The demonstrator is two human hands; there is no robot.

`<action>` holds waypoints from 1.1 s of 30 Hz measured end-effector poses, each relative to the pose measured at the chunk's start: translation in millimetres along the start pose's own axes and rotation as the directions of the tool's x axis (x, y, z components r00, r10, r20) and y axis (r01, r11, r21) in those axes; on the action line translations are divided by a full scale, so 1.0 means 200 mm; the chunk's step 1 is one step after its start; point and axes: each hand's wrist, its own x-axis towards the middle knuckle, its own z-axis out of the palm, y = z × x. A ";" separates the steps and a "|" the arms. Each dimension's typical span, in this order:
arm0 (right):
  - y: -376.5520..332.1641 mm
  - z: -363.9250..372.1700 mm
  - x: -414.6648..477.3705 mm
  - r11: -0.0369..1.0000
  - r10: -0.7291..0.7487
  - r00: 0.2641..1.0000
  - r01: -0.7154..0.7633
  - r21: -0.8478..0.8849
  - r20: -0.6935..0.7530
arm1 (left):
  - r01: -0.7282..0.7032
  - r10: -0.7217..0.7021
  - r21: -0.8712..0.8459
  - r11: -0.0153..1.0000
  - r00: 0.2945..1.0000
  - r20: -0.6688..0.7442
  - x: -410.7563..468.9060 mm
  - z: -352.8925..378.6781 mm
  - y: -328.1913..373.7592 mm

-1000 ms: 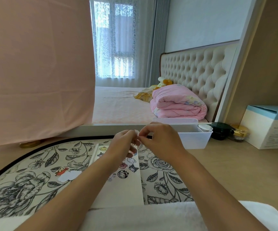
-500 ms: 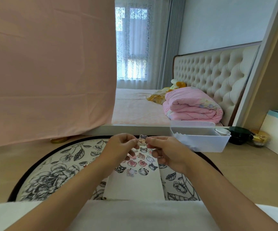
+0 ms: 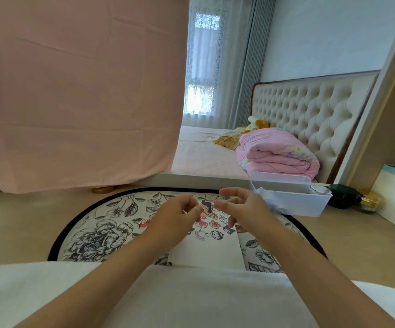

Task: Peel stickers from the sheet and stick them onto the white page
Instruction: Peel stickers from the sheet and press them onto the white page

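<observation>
White page point(image 3: 206, 253) lies just beneath both hands, already carrying a cluster of placed stickers point(image 3: 215, 234), its near half bare. The left hand point(image 3: 180, 217) pinches a dark-haired sticker point(image 3: 206, 206). The right hand point(image 3: 241, 209) is loosely curled beside it, its hold unclear. Pressing it down remains.

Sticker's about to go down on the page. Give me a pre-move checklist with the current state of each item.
1. Sticker lifted above the page: ok, the left hand pinches it.
2. Right hand also gripping it: cannot tell, its fingertips are at the sticker's edge.
3. Bare space on the white page: ok, the near part is blank.
4. Page flat on the floral mat: ok.
5. Sticky side facing down: cannot tell.
</observation>
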 end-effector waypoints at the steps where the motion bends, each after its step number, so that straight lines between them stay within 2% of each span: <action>1: -0.01 -0.01 -0.02 0.999 -0.027 1.000 0.027 -0.027 -0.006 | -0.028 0.027 0.033 0.999 0.999 0.019 -0.01 0.00 0.00; 6: -0.01 -0.04 -0.09 0.977 -0.071 0.996 0.080 -0.198 0.051 | -0.143 0.125 0.158 0.977 0.985 0.118 -0.05 0.04 0.00; 11: 0.04 -0.08 -0.13 0.967 -0.043 0.998 0.052 -0.249 0.040 | -0.168 0.142 0.208 0.964 0.981 0.134 -0.05 0.07 0.01; 15: 0.09 -0.12 -0.14 0.980 0.081 0.997 -0.079 -0.184 0.002 | -0.136 0.105 0.214 0.967 0.983 0.151 -0.02 0.10 0.02; 17: 0.12 -0.14 -0.14 0.964 0.167 0.986 -0.165 -0.208 -0.011 | -0.145 0.109 0.255 0.956 0.983 0.151 -0.02 0.13 0.01; 19: 0.14 -0.15 -0.13 0.943 0.241 0.970 -0.238 -0.232 -0.015 | -0.212 0.166 0.371 0.904 0.974 0.152 -0.02 0.14 -0.03; 22: 0.16 -0.16 -0.10 0.891 0.347 0.937 -0.320 -0.321 0.030 | -0.341 0.259 0.550 0.762 0.940 0.224 -0.02 0.15 -0.09; 28: 0.14 -0.13 -0.05 0.816 0.373 0.927 -0.302 -0.493 0.048 | -0.385 0.261 0.582 0.717 0.921 0.288 -0.02 0.16 -0.13; 33: 0.17 -0.12 -0.02 0.823 0.316 0.946 -0.239 -0.515 0.068 | -0.388 0.268 0.585 0.712 0.921 0.284 -0.01 0.17 -0.14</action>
